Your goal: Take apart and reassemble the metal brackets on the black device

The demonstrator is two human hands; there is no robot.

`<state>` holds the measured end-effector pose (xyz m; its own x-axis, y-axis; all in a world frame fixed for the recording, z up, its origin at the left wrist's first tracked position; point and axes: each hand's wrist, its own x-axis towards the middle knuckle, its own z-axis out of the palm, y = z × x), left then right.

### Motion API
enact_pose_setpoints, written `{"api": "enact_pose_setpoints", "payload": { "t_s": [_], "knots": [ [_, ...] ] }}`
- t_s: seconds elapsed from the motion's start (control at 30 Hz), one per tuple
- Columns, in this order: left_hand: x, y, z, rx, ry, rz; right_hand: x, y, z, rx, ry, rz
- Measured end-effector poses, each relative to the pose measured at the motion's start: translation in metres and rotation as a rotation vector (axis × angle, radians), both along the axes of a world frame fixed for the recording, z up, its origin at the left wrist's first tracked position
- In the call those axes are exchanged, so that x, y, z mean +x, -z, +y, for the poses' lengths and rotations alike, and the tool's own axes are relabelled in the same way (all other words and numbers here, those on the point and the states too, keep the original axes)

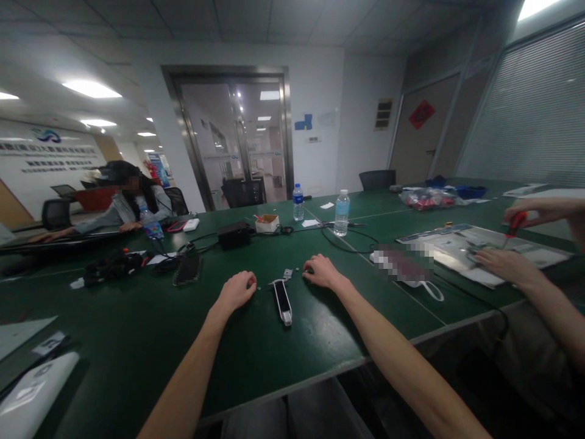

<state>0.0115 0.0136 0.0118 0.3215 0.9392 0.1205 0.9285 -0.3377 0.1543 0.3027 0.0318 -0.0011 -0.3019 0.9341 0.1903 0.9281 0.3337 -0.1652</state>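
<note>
Both my hands rest on the green table (137, 341). My left hand (237, 291) is curled into a loose fist, left of a narrow black-and-white device (283, 301) that lies flat between my hands. My right hand (321, 272) has its fingers bent down with the tips pressed on the table, close to a small metal bracket (287, 274) and tiny loose parts. I cannot make out whether either hand holds something. Neither hand touches the device.
Two water bottles (341, 213), a small box (267, 224), a black power adapter (234, 235) and cables lie farther back. A person at right holds a red screwdriver (515, 224) over an opened laptop (475, 247). Another person sits at far left. White items lie near the left edge.
</note>
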Motion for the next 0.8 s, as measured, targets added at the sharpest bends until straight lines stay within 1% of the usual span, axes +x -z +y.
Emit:
{"api": "enact_pose_setpoints", "payload": {
  "t_s": [0.2, 0.3, 0.4, 0.47, 0.57, 0.7, 0.8],
  "knots": [
    [0.001, 0.003, -0.001, 0.074, 0.008, -0.010, -0.001, 0.002, 0.004, -0.091, 0.018, 0.005],
    [0.002, 0.002, -0.003, 0.080, 0.009, -0.022, 0.001, 0.002, 0.005, -0.075, 0.029, 0.035],
    [0.003, 0.001, -0.005, 0.074, 0.002, -0.039, 0.006, 0.002, 0.007, -0.029, 0.092, 0.077],
    [0.004, 0.000, -0.005, 0.065, 0.000, -0.048, 0.010, 0.004, 0.008, -0.046, 0.133, 0.094],
    [0.004, 0.001, -0.005, 0.059, 0.001, -0.053, 0.014, 0.005, 0.009, -0.091, 0.153, 0.095],
    [0.004, 0.002, -0.004, 0.059, 0.003, -0.063, 0.011, 0.006, 0.008, -0.029, 0.156, 0.067],
    [0.004, 0.003, -0.004, 0.068, 0.008, -0.068, 0.003, 0.007, 0.007, 0.033, 0.119, 0.042]
  ]
}}
